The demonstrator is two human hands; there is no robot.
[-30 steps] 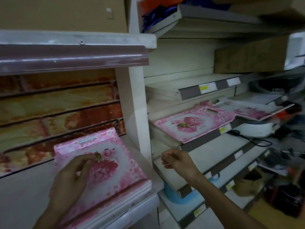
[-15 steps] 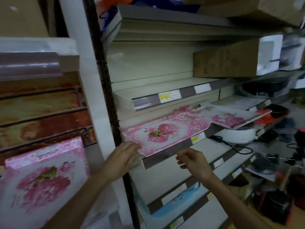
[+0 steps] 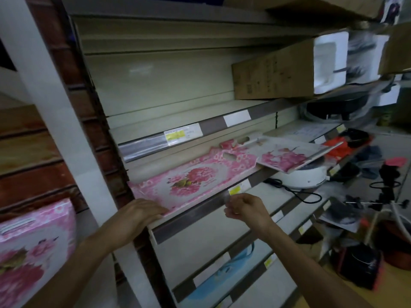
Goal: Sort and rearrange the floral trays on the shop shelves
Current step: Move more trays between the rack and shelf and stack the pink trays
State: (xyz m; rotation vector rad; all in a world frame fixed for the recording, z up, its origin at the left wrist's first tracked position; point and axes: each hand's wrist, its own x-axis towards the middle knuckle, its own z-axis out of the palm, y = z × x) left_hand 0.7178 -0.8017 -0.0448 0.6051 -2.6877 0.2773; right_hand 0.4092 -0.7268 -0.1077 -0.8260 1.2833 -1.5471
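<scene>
Pink florals fill the nearest thing in view: a tray stack [image 3: 33, 247] at eight o'clock on the left bay, now let go and lying untouched. A second ago the left hand [image 3: 139, 215] rested on that stack; it has since crossed the white post [image 3: 55, 121] and now lies on the near left corner of the tray [image 3: 191, 183] on the middle shelf [image 3: 200, 214]. Its fingers are curled over the tray's front edge, and whether the thumb is tucked beneath cannot be told. The right hand [image 3: 243, 207], at about four o'clock from that tray's centre, has climbed from the lower shelf level to hover just in front of the shelf lip beside the yellow tag [image 3: 235, 190]. Its fingers are loosely bent with the tips close together, and a faint blur there may or may not be something pinched; it cannot be told.

The shift suggests the left stack is settled for now and this tray is the next piece to be squared or lifted. It already overhangs the lip and tilts down towards the person, so a pull with one hand could likely tip it off.

Further back, at one o'clock, a second tray [image 3: 289, 155] overlaps the first one's far end and juts out over a white cooker [image 3: 304, 175]. Above, at two o'clock, a cardboard box [image 3: 273, 72] sits on the upper shelf.
</scene>
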